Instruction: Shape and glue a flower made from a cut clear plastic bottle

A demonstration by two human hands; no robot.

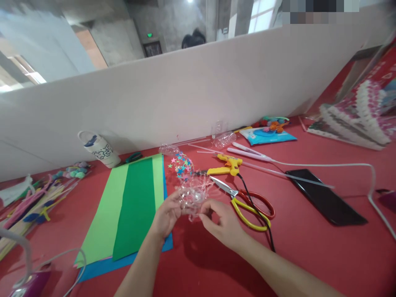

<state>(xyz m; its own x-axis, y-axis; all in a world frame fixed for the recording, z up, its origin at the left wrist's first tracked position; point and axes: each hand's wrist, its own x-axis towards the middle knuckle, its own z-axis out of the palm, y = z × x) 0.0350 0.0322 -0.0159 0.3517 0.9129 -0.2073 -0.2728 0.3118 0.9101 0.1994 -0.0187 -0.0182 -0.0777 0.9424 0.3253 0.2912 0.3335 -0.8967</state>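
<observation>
Over the red table, my left hand (168, 212) is closed around the side of a clear plastic piece (195, 194) with curling transparent strips. My right hand (220, 220) pinches the lower right edge of that same piece between thumb and fingertips. Just behind it lie colourful star shapes (183, 164) in pink, blue and green. Right of the hands rest scissors (244, 202) with one red and one yellow handle, blades partly spread. A yellow glue gun (230, 163) lies behind them, close to a yellow comb-like strip (218, 170).
Green and blue sheets (136, 206) lie to the left, near a white patterned tumbler (99, 148). On the right are a black phone (324, 198), a pale hair straightener (249, 153) and its cord. Clear bottle pieces (224, 139) and a blue packet (272, 137) sit along the white partition (185, 99).
</observation>
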